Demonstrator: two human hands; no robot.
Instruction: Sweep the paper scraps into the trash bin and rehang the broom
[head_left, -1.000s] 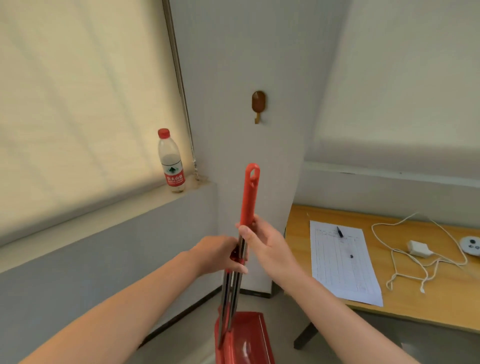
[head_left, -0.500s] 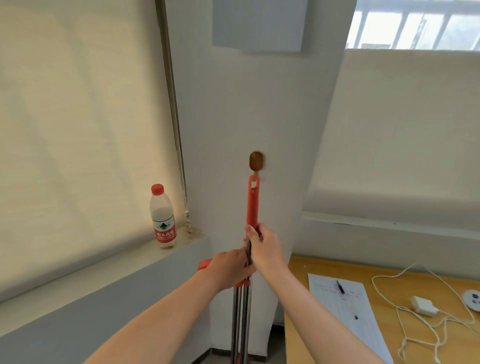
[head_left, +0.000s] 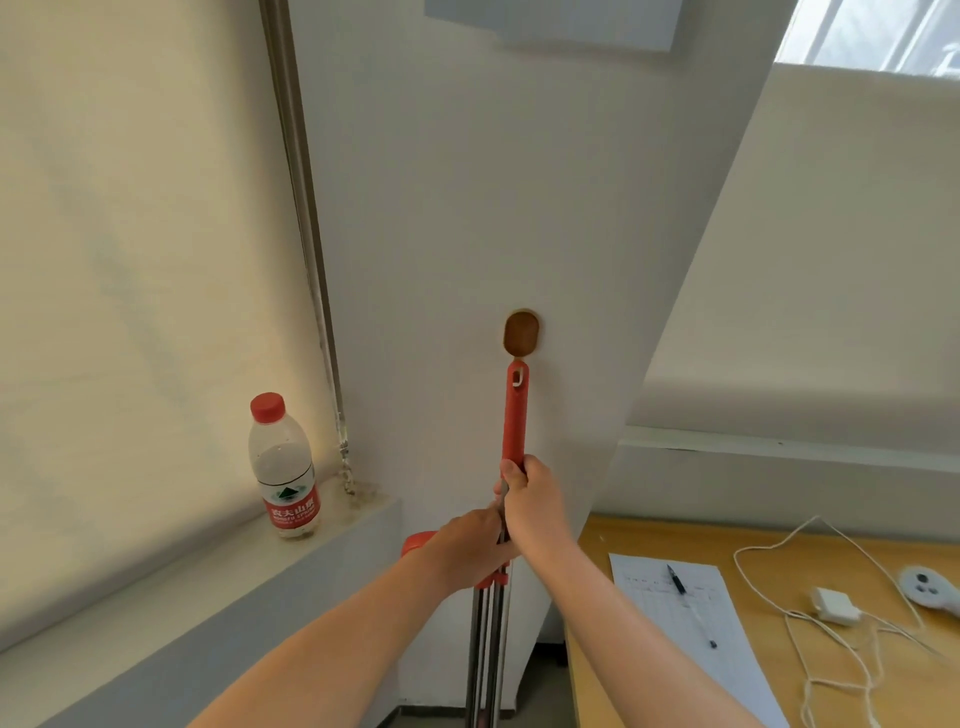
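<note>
The broom's red handle (head_left: 514, 415) stands upright against the white wall, its hanging hole right at the brown wall hook (head_left: 521, 332). My right hand (head_left: 530, 499) grips the handle just below the red grip. My left hand (head_left: 467, 551) holds the metal shafts a little lower, where a second red handle end (head_left: 415, 543) pokes out to the left. The broom head, the dustpan, the trash bin and the paper scraps are out of view.
A water bottle (head_left: 283, 467) with a red cap stands on the window sill (head_left: 156, 587) at the left. At the right, a wooden desk (head_left: 779, 545) carries a printed sheet (head_left: 691, 618), a pen (head_left: 678, 579), a white cable (head_left: 810, 623) and a charger (head_left: 834, 605).
Both hands have raised the broom until the handle's top reached the hook. The view has tilted upward, so the dustpan at the bottom has left the frame.
</note>
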